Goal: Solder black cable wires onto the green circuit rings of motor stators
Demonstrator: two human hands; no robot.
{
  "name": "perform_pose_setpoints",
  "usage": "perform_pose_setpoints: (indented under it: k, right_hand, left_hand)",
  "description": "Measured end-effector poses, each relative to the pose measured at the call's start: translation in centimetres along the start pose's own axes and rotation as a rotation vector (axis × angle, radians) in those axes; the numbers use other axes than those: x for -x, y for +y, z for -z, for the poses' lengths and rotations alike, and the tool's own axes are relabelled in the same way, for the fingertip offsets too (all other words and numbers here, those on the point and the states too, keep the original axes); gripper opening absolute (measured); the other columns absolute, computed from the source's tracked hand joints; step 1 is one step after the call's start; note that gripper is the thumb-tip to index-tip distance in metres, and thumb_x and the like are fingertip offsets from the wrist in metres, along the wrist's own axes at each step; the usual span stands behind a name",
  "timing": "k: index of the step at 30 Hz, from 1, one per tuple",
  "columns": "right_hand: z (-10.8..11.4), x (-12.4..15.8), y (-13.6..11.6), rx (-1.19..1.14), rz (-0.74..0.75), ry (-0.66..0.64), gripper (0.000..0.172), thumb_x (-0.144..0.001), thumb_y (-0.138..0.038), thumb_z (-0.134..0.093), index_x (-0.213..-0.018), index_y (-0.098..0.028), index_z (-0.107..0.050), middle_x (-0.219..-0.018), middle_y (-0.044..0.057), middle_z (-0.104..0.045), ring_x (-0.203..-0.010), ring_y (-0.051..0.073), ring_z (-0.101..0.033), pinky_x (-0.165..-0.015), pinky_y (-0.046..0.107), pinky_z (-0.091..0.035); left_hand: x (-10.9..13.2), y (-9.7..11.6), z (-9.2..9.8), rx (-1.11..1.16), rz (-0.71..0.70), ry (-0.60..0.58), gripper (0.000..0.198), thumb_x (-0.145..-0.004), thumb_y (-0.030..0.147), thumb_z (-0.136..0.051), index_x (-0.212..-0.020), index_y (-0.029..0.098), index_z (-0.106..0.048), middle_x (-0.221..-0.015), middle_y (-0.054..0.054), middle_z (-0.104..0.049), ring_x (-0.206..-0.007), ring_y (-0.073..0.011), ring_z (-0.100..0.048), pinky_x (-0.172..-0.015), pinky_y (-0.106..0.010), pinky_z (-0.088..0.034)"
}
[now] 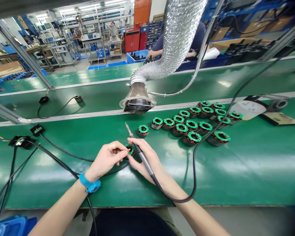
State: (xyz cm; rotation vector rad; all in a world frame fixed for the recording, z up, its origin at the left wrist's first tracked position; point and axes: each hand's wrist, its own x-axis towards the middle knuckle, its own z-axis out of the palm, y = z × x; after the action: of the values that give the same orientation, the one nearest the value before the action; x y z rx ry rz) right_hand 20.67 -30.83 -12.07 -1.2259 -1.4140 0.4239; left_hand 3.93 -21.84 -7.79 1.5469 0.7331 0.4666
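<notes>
My left hand (pixel 105 159) pinches the near side of a small wound stator with a green ring (pixel 130 150), and a tiny yellow-tipped piece shows at its fingertips. My right hand (pixel 145 157) grips a soldering iron (pixel 140 154) like a pen, its fingers beside the same stator. The iron's tip points away from me and touches nothing. Its black cord loops down to the right. A blue wrist strap (pixel 89 182) circles my left wrist. Several similar stators (pixel 191 126) stand on the green bench mat (pixel 248 177) to the right.
A foil duct ends in a grilled fume hood (pixel 137 101) just beyond the stators. Black cables and small black boxes (pixel 22 141) lie at the left. A pale disc and black stand (pixel 248 109) sit at the right. A co-worker's arm (pixel 154 52) shows beyond, near a blue bin (pixel 136 57).
</notes>
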Motion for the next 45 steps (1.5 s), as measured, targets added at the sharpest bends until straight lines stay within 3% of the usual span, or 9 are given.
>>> perform_pose_setpoints:
  k: [6,14,20,23,26,29,34,39,45]
  right_hand:
    - [-1.3,0.2,-1.1,-0.112,-0.054,0.204,0.040,-0.095,-0.014,-0.065,-0.131,-0.030,-0.061,-0.107,0.001,-0.066,-0.091,0.016,-0.071,-0.091,0.032,-0.060]
    - [-2.0,0.3,-1.5,-0.135,-0.127,0.245,0.032,-0.095,-0.021,-0.069,-0.126,-0.027,-0.065,-0.101,0.003,-0.066,-0.088,0.017,-0.070,-0.078,0.030,-0.062]
    - [-3.6,1.7,-2.3,-0.011,-0.163,0.404,0.028,-0.096,-0.030,-0.072,-0.123,-0.024,-0.066,-0.096,0.003,-0.066,-0.081,0.018,-0.069,-0.077,0.033,-0.060]
    - [-4.0,2.5,-2.5,0.180,-0.032,0.436,0.026,-0.096,-0.028,-0.074,-0.120,-0.025,-0.067,-0.093,0.003,-0.067,-0.082,0.020,-0.068,-0.082,0.037,-0.056]
    - [-3.8,2.7,-2.5,0.357,0.113,0.394,0.024,-0.096,-0.029,-0.074,-0.120,-0.027,-0.069,-0.093,0.006,-0.070,-0.084,0.026,-0.068,-0.082,0.042,-0.053]
    - [-3.0,2.4,-2.5,0.361,0.111,0.346,0.033,-0.095,-0.037,-0.075,-0.126,-0.030,-0.068,-0.096,0.008,-0.073,-0.086,0.033,-0.068,-0.087,0.049,-0.052]
    - [-1.3,1.8,-2.3,0.201,0.006,0.257,0.035,-0.096,-0.043,-0.073,-0.126,-0.026,-0.068,-0.099,0.006,-0.070,-0.091,0.029,-0.069,-0.096,0.045,-0.051]
    - [0.4,1.7,-2.9,0.187,0.079,0.027,0.021,-0.101,-0.028,-0.064,-0.121,-0.027,-0.067,-0.095,0.003,-0.067,-0.081,0.019,-0.070,-0.079,0.031,-0.057]
    - [0.9,1.4,-4.3,-0.013,-0.009,-0.140,0.024,-0.100,-0.017,-0.063,-0.120,-0.030,-0.064,-0.092,0.000,-0.064,-0.079,0.015,-0.068,-0.076,0.025,-0.059]
  left_hand:
    - [-0.1,-0.6,-0.1,0.072,0.000,0.040,0.039,-0.085,0.049,-0.085,-0.093,0.013,-0.073,-0.085,-0.001,-0.065,-0.063,-0.0087,-0.057,-0.060,-0.023,-0.051]
    - [0.0,-0.3,0.5,0.136,0.096,-0.082,0.049,-0.087,0.059,-0.079,-0.080,0.011,-0.071,-0.064,0.001,-0.058,-0.056,-0.0077,-0.047,-0.054,-0.021,-0.038]
    - [0.3,-1.0,-0.3,0.257,0.063,0.075,0.051,-0.069,0.057,-0.093,-0.075,0.010,-0.073,-0.070,-0.002,-0.064,-0.057,-0.0078,-0.051,-0.051,-0.022,-0.039]
    - [0.5,-1.4,-0.9,0.318,0.051,0.148,0.054,-0.062,0.058,-0.097,-0.075,0.010,-0.076,-0.070,-0.002,-0.066,-0.057,-0.0081,-0.052,-0.051,-0.022,-0.039]
    - [0.6,-2.1,-1.2,0.377,0.010,0.206,0.055,-0.054,0.057,-0.100,-0.073,0.011,-0.076,-0.073,-0.004,-0.069,-0.063,-0.0106,-0.058,-0.061,-0.025,-0.048]
    - [0.7,-2.8,-1.2,0.314,-0.072,0.205,0.052,-0.056,0.055,-0.100,-0.074,0.012,-0.077,-0.082,-0.007,-0.072,-0.074,-0.0159,-0.067,-0.076,-0.032,-0.056]
    - [1.1,-3.1,-1.0,-0.089,-0.243,0.144,0.019,-0.084,0.032,-0.084,-0.084,0.013,-0.080,-0.090,-0.008,-0.072,-0.079,-0.0165,-0.069,-0.072,-0.026,-0.056]
    - [2.1,-1.7,-0.3,-0.442,-0.404,-0.092,0.015,-0.097,0.025,-0.070,-0.090,0.014,-0.076,-0.095,-0.010,-0.074,-0.085,-0.0176,-0.070,-0.080,-0.027,-0.054]
    - [1.9,-0.3,1.4,-0.248,-0.300,-0.378,0.018,-0.095,0.030,-0.077,-0.085,0.015,-0.076,-0.096,-0.009,-0.076,-0.087,-0.0179,-0.070,-0.080,-0.027,-0.053]
